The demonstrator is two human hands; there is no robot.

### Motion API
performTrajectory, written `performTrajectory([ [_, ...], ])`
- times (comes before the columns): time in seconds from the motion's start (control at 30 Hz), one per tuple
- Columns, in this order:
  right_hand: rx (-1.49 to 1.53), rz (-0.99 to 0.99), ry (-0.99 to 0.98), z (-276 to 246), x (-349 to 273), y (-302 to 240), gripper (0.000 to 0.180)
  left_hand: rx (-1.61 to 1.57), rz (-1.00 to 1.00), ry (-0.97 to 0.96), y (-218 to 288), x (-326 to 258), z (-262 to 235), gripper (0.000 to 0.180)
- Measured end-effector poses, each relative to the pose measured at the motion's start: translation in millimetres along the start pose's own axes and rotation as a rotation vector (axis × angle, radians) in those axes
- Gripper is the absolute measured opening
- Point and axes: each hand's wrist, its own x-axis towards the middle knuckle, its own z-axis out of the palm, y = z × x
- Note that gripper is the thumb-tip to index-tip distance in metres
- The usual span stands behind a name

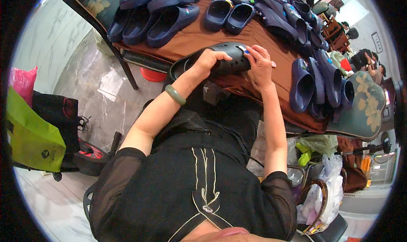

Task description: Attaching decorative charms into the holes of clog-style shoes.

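Note:
Just in front of me, above the near edge of the brown cloth, is a black clog (235, 67) with holes in its upper. My left hand (213, 58) is closed around the clog's side, thumb lying on the upper. At the clog's toe, the fingers of my right hand (261, 66) pinch a small blue-and-white charm (244, 50) against the holes. Whether the charm is seated in a hole cannot be made out. A green bangle (175, 95) circles my left forearm.
Navy clogs (173, 26) stand in rows across the brown cloth (271, 51), with more clogs (302, 83) at its right end. Flowered chair backs (368, 102) flank it. A red bucket (152, 74) is underneath. Bags (36, 127) lie at left; plastic bags (326, 187) at right. People (373, 66) are far right.

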Motion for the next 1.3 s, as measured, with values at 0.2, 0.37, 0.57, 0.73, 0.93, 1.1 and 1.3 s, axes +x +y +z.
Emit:
performTrajectory([
  [0.2, -0.180, -0.049, -0.140, -13, 3, -8, 0.018, -0.024, -0.108, 0.015, 3, -2, 2, 0.029],
  [0.37, -0.276, -0.086, -0.165, -24, 11, -17, 0.017, 0.009, 0.159, -0.044, -2, -12, 7, 0.035],
  [0.57, -0.001, 0.084, -0.269, -26, 19, 5, 0.021, 0.080, 0.177, -0.022, -6, -27, 8, 0.045],
  [0.73, 0.395, 0.620, -0.662, -23, 48, 33, 0.056, 0.065, 0.196, -0.053, -13, -24, 5, 0.045],
  [0.93, 0.580, 0.772, -0.636, -14, 32, 8, 0.055, 0.050, 0.186, -0.047, -10, -18, 4, 0.043],
  [1.1, 0.624, 0.764, -0.366, -14, 17, 9, 0.038, 0.018, 0.083, -0.053, 3, -15, 8, 0.029],
  [1.3, 0.318, 0.696, -0.018, -36, -41, 70, 0.019, 0.033, 0.050, 0.011, 2, -9, 7, 0.025],
])
